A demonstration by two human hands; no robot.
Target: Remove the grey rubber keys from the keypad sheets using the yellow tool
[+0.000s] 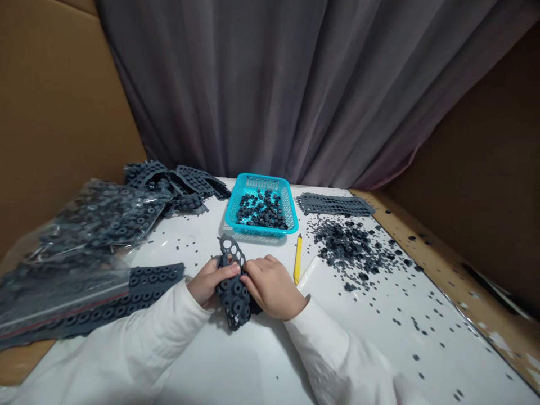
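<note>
My left hand (pixel 215 278) grips a dark grey rubber sheet (pixel 236 301) of round ring parts, its thumb pressed on top. The sheet's upper end shows bare holes, while rings still fill the lower part. Against the sheet's right edge, my right hand (pixel 272 287) is closed with thumb and fingers pinching; what lies between those fingertips is hidden. Just beyond both hands stands a turquoise basket (pixel 291 211) holding many small dark rubber pieces (pixel 265 214). A yellow pen-like tool (pixel 298 259) lies to the right of my right hand, beside a whitish strip (pixel 310 271).
A clear plastic bag (pixel 97 225) full of ringed sheets fills the left side, with one sheet (pixel 156 281) sticking out. More sheets (pixel 181 183) are heaped behind it. At right lie a stack of punched sheets (pixel 335 203) and a scattered pile of dark scraps (pixel 358 247).
</note>
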